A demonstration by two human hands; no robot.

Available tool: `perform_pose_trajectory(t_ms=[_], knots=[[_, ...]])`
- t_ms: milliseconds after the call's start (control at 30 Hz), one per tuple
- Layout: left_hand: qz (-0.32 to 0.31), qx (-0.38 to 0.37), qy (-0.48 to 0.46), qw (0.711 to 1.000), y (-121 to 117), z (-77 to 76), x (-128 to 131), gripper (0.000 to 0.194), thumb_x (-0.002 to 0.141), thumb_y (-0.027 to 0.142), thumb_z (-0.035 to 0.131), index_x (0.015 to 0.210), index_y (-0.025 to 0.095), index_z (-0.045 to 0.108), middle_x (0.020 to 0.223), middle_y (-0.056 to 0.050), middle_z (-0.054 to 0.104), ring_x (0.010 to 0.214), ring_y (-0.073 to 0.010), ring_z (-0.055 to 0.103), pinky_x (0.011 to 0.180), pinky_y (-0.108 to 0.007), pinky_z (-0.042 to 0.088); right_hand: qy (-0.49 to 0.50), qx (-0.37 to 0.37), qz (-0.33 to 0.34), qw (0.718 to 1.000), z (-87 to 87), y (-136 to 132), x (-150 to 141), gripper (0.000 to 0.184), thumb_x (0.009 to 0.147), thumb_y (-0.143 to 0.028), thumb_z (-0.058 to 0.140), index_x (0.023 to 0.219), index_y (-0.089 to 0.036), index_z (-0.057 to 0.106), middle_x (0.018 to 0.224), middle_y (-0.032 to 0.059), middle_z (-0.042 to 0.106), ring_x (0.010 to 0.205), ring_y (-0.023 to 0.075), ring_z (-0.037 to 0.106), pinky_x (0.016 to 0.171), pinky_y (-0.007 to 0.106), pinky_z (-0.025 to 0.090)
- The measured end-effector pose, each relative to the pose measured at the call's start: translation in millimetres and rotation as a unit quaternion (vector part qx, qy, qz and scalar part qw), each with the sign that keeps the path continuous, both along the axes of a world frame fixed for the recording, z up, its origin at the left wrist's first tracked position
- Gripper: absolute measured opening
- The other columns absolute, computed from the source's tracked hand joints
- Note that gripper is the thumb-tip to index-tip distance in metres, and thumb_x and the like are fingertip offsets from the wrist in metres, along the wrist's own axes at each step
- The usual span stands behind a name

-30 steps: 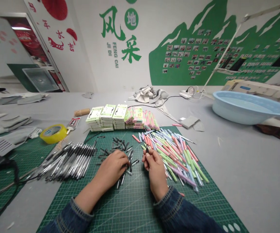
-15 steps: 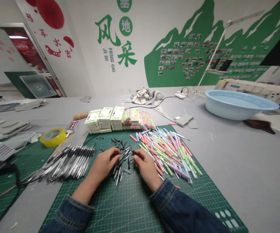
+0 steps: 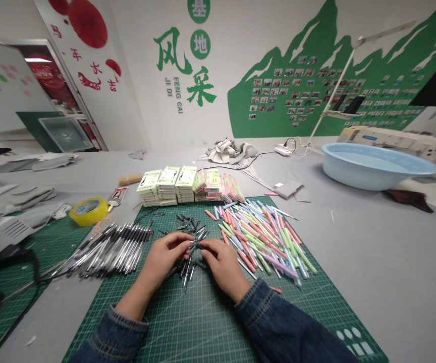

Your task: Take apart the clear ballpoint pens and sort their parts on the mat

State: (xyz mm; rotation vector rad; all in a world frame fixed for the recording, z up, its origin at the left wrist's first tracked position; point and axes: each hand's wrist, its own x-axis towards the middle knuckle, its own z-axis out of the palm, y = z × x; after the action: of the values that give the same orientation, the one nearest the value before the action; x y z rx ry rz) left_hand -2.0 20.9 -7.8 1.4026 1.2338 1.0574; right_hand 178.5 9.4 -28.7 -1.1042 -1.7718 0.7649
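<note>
My left hand [image 3: 167,259] and my right hand [image 3: 223,264] meet over the green cutting mat [image 3: 210,322], thumbs and forefingers pinched. Between the fingertips is a slim dark pen part [image 3: 196,245]; both hands seem to hold it, though the fingers partly cover it. Below and behind them lie loose black and clear pen parts [image 3: 186,275]. Left of my left hand, black-and-clear pens [image 3: 117,252] lie side by side in a row. To the right of my right hand spreads a heap of pastel pens [image 3: 263,234] in red, green, blue and purple.
Stacks of small white-green boxes [image 3: 168,184] and pink boxes [image 3: 233,187] stand along the mat's far edge. Yellow tape [image 3: 89,210] and a glue tube [image 3: 118,195] lie left. A blue basin [image 3: 373,169] stands right, and crumpled cloth [image 3: 229,151] lies by the wall.
My hands have come together; the right hand moved left with a small black part until its fingertips met those of my left hand. The view has shifted slightly.
</note>
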Motion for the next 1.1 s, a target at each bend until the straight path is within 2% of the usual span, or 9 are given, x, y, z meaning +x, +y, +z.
perform_pose_trajectory(t_ms=[200,300,400,533,600,733,900,1000,1100], knots=[[-0.031,0.02,0.079,0.996,-1,0.9,0,0.023,0.077,0.033,0.061,0.091,0.018,0.069,0.081,-0.003,0.068,0.065,-0.0161,0.063,0.065,-0.029,0.052,-0.003,0.001,-0.019,1.0,0.8,-2,0,0.025,0.075,-0.011,0.061,0.097,-0.022,0.064,0.09,0.0031,0.064,0.081,0.0185,0.057,0.074,0.031,0.043],[-0.045,0.038,0.095,0.994,-2,4.8,-2,0.021,0.078,0.032,0.058,0.09,0.018,0.069,0.079,-0.003,0.067,0.066,-0.016,0.063,0.065,-0.028,0.051,0.027,-0.021,-0.033,0.999,-1.3,-1,0,0.015,0.072,-0.012,0.064,0.083,-0.021,0.062,0.078,0.0002,0.061,0.072,0.0168,0.055,0.066,0.028,0.041],[-0.06,0.078,0.106,0.989,-4,10.6,-4,0.017,0.08,0.028,0.057,0.086,0.018,0.069,0.086,-0.004,0.066,0.074,-0.0163,0.062,0.072,-0.029,0.051,0.066,-0.073,0.01,0.995,-2.6,0,-1,0.005,0.078,-0.018,0.059,0.075,-0.021,0.062,0.065,-0.0026,0.057,0.057,0.0135,0.053,0.06,0.026,0.04],[-0.05,0.08,0.029,0.995,-5,11.3,-3,0.021,0.078,0.026,0.061,0.098,0.02,0.064,0.101,-0.006,0.065,0.097,-0.0194,0.06,0.083,-0.031,0.048,0.091,-0.103,0.052,0.989,0.3,0,-3,0.017,0.086,-0.023,0.051,0.076,-0.021,0.064,0.062,-0.003,0.056,0.051,0.0117,0.051,0.055,0.024,0.039],[-0.018,0.047,-0.014,0.999,-4,7.5,1,0.029,0.077,0.031,0.063,0.104,0.02,0.06,0.097,-0.004,0.065,0.088,-0.0185,0.061,0.07,-0.028,0.051,0.091,-0.096,0.042,0.99,2.7,0,-3,0.015,0.085,-0.024,0.052,0.078,-0.021,0.065,0.063,-0.0026,0.057,0.053,0.012,0.052,0.055,0.024,0.039],[0.015,0.045,0.028,0.998,-3,2.8,10,0.022,0.078,0.038,0.061,0.084,0.017,0.062,0.064,0.003,0.057,0.052,-0.0106,0.05,0.051,-0.023,0.041,0.091,-0.086,0.031,0.992,6.2,3,2,0.013,0.083,-0.024,0.055,0.08,-0.02,0.067,0.067,-0.0014,0.061,0.057,0.0127,0.054,0.057,0.024,0.04],[-0.007,0.035,-0.058,0.998,-4,7.7,17,0.028,0.075,0.035,0.065,0.098,0.019,0.061,0.1,-0.005,0.065,0.084,-0.0169,0.061,0.067,-0.026,0.048,0.1,-0.1,0.04,0.989,9.2,5,8,0.017,0.084,-0.028,0.054,0.079,-0.02,0.068,0.064,-0.0016,0.062,0.054,0.0126,0.053,0.054,0.024,0.039],[0.003,0.014,-0.052,0.999,-4,7.0,17,0.025,0.076,0.038,0.064,0.089,0.018,0.06,0.076,0.0,0.062,0.065,-0.0132,0.058,0.052,-0.022,0.043,0.09,-0.085,0.037,0.992,9.7,5,8,0.015,0.083,-0.029,0.056,0.078,-0.021,0.068,0.066,-0.0013,0.062,0.057,0.0129,0.054,0.056,0.024,0.04],[-0.023,0.026,-0.012,0.999,-3,7.0,12,0.021,0.076,0.037,0.065,0.079,0.016,0.06,0.058,0.004,0.054,0.05,-0.0095,0.05,0.049,-0.021,0.04,0.108,-0.123,0.062,0.985,8.9,4,7,0.018,0.083,-0.031,0.055,0.077,-0.02,0.067,0.062,-0.0024,0.059,0.051,0.0113,0.05,0.051,0.023,0.038]])
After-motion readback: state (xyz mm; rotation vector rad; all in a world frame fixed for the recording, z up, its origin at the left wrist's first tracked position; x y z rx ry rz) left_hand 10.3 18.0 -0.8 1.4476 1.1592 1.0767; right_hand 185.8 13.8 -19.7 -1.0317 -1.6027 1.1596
